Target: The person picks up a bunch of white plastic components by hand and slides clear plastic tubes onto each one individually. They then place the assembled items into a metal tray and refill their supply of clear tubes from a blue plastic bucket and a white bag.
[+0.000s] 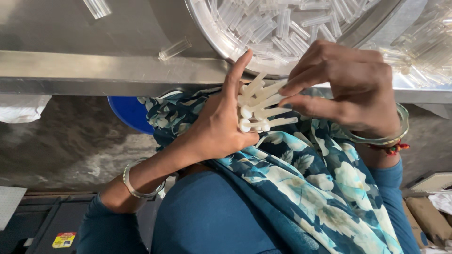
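My left hand is held palm-up below the steel table edge and grips a bundle of several white plastic tubes, their round ends towards the palm. My right hand comes from the right, its fingers bent over the far ends of the same tubes, touching them. Both wrists carry bangles. Just above the hands sits a round clear bowl filled with many clear plastic tubes.
A steel table runs across the top, with loose clear tubes on it and a heap of more tubes at the right. A blue tub stands below the table. Floral cloth covers my lap. Cardboard lies at lower right.
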